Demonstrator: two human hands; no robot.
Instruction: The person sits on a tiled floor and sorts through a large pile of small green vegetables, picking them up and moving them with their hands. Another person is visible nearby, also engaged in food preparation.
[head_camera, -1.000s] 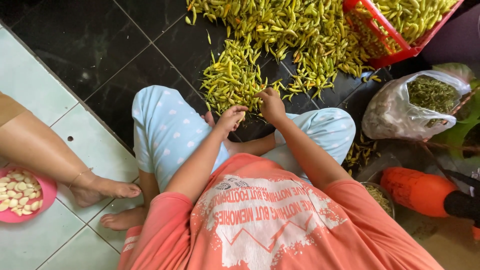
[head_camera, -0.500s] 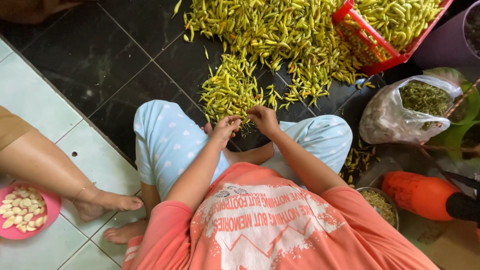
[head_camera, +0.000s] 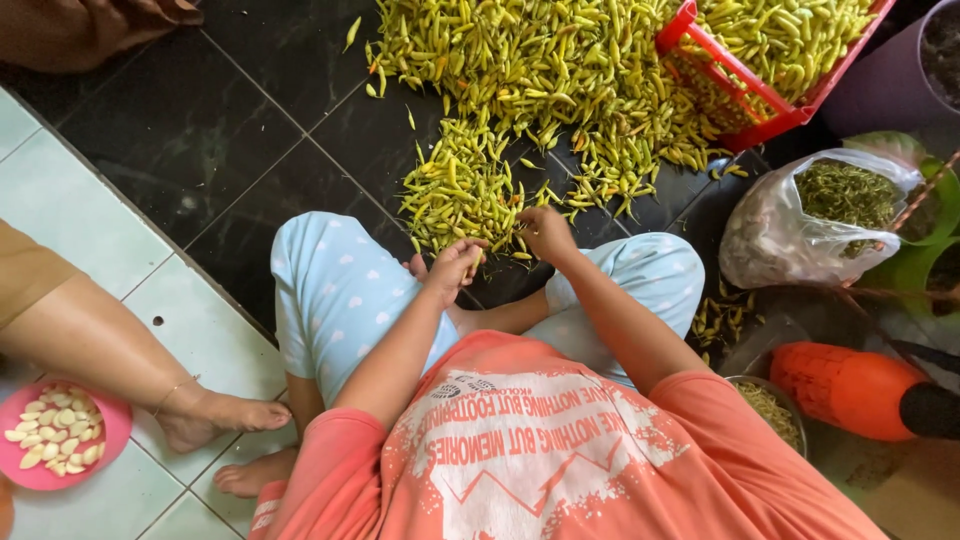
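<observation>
A person seated cross-legged on a dark tiled floor (head_camera: 200, 130) works at the near edge of a large heap of yellow-green chillies (head_camera: 520, 90). The left hand (head_camera: 455, 265) is curled narrow around a single chilli (head_camera: 478, 258), while the right hand (head_camera: 548, 232), fingers bent and close together, rests on the pile's edge; what it grips cannot be told. Both hands have drawn closer together over the last second, a hint that picking goes on one pod at a time. A red crate (head_camera: 745, 95) lies tipped at the floor's far right; a plastic bag of green stems (head_camera: 815, 225) stands right of the knee
</observation>
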